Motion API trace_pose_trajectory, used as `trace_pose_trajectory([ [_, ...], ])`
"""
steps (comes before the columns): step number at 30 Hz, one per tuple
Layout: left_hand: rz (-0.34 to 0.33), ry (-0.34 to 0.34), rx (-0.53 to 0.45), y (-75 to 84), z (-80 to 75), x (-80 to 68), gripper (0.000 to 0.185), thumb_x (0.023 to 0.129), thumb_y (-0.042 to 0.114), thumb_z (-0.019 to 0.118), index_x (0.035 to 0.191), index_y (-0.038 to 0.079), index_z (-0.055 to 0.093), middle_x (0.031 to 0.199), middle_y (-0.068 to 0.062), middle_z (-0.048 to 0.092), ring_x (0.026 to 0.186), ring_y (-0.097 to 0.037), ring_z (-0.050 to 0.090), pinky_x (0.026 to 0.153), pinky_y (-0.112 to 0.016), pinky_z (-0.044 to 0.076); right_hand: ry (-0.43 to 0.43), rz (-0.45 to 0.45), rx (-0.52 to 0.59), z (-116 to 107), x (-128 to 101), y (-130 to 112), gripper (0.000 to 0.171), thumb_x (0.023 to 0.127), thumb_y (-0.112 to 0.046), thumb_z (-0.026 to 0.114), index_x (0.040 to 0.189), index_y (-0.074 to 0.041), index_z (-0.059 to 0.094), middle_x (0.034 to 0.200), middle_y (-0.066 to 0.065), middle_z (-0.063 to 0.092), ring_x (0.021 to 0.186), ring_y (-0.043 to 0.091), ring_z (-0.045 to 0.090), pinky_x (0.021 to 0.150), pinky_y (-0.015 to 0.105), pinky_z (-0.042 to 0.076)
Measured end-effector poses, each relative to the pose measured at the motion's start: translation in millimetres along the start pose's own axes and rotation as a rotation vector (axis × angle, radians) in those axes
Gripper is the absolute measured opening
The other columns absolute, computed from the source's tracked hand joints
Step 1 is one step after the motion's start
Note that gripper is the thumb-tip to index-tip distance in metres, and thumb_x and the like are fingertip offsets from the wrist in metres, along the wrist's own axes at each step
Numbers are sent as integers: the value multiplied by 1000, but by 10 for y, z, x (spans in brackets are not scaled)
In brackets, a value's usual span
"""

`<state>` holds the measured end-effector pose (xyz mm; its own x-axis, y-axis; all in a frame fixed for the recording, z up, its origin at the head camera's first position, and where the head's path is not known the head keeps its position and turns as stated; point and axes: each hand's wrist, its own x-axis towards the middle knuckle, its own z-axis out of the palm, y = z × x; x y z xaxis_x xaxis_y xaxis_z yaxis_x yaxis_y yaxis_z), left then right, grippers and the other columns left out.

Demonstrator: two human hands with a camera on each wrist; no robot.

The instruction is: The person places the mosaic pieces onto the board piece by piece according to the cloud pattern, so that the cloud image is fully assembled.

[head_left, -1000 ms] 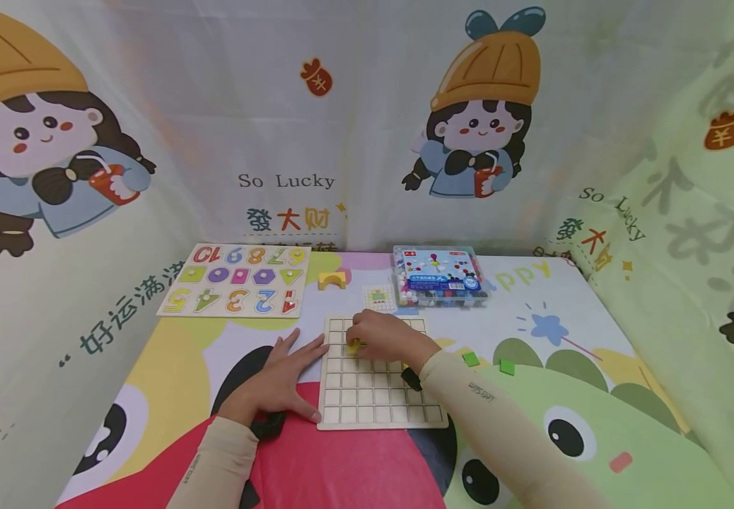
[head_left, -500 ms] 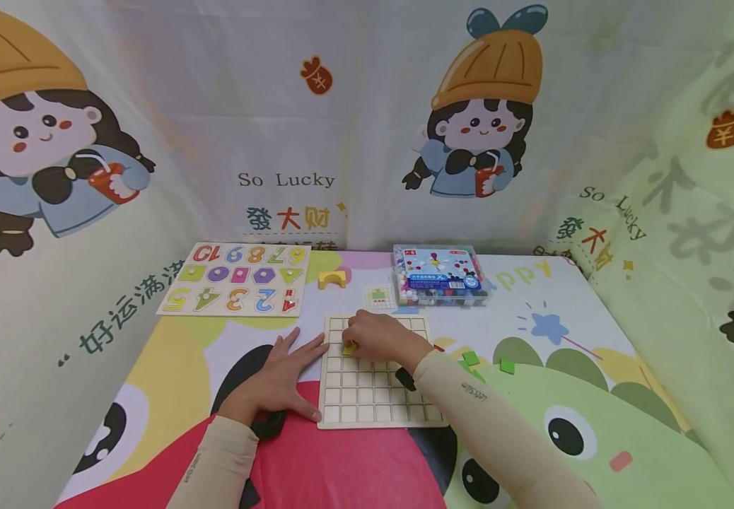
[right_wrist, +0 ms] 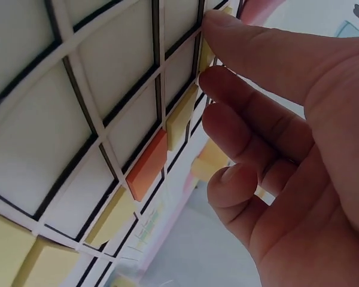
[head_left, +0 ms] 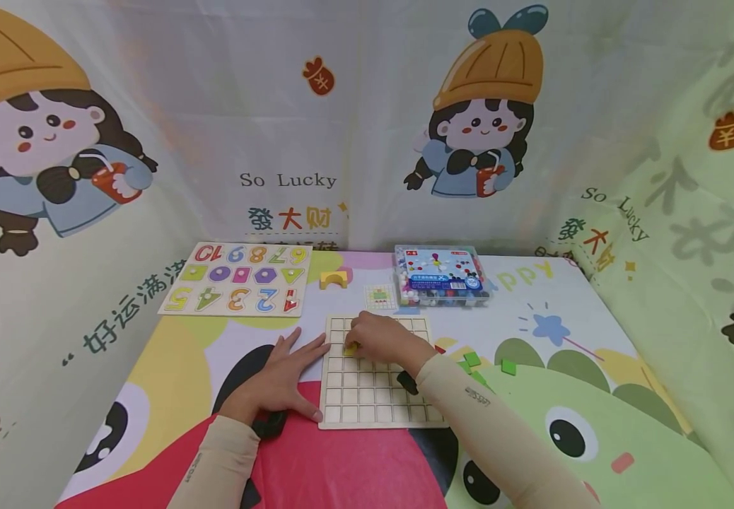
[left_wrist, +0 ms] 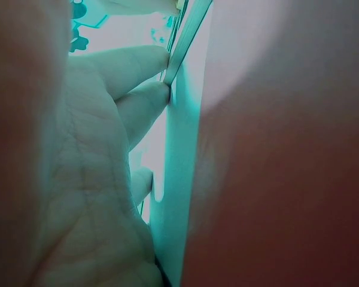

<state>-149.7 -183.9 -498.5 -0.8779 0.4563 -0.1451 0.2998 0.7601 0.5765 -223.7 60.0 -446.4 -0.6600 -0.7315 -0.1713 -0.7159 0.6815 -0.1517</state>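
A pale wooden grid board (head_left: 367,397) lies on the table before me. My left hand (head_left: 281,379) is spread flat at its left side, fingertips and thumb right at the board's edge; the left wrist view shows fingertips (left_wrist: 161,89) against that edge. My right hand (head_left: 380,338) reaches over the upper left of the board and pinches a small yellow tile (head_left: 350,350) between thumb and index finger, down at a cell. Further along the grid, the right wrist view shows an orange-red tile (right_wrist: 148,165) between yellow tiles, partly hidden from the head camera by my hand.
Several loose green tiles (head_left: 508,367) and a red piece (head_left: 440,349) lie right of the board. Behind it are a pattern card (head_left: 380,297), a yellow arch block (head_left: 333,280), a number puzzle board (head_left: 233,280) and a clear plastic box (head_left: 441,276) of small parts.
My right hand has shifted slightly left with the yellow tile, and the forearm has uncovered the red piece and more green tiles. My left hand has stayed in place.
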Motion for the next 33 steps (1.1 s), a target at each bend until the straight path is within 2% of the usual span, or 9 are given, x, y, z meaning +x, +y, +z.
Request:
trace_pose_trajectory([
  [9,10,11,3,-16,11,2,124,59,60,96,165,28,40,177,6,26,165,-39,0,131,-69,0,14,13,104,21,-67,55,22,95,-22,81,117,-19,82,113,-6,78,105,12,64,100,32,57],
  [15,6,14,12,-19,21,-2,125,59,61,96,165,28,39,177,5,26,165,-40,1,131,-69,1,74,14,290,20,-245,150,28,95,-30,82,120,-16,81,117,-3,78,104,13,66,101,36,57],
  [19,-3,11,3,-2,19,-9,124,59,59,96,165,28,40,177,5,26,165,-40,1,131,-70,2,102,42,392,-1,-441,213,35,95,-34,82,124,-14,79,121,1,77,105,16,68,100,41,58],
  [26,-24,5,16,8,10,-15,125,59,58,97,165,29,38,177,6,26,166,-38,0,132,-68,1,153,100,476,24,-863,287,49,93,-40,83,132,-12,74,127,4,74,106,21,67,94,42,59],
  [33,-14,9,16,15,9,-10,126,58,57,97,165,29,38,176,5,27,166,-38,1,131,-68,2,250,147,501,134,-1297,429,54,92,-41,83,135,-11,71,126,4,74,104,22,66,91,44,59],
])
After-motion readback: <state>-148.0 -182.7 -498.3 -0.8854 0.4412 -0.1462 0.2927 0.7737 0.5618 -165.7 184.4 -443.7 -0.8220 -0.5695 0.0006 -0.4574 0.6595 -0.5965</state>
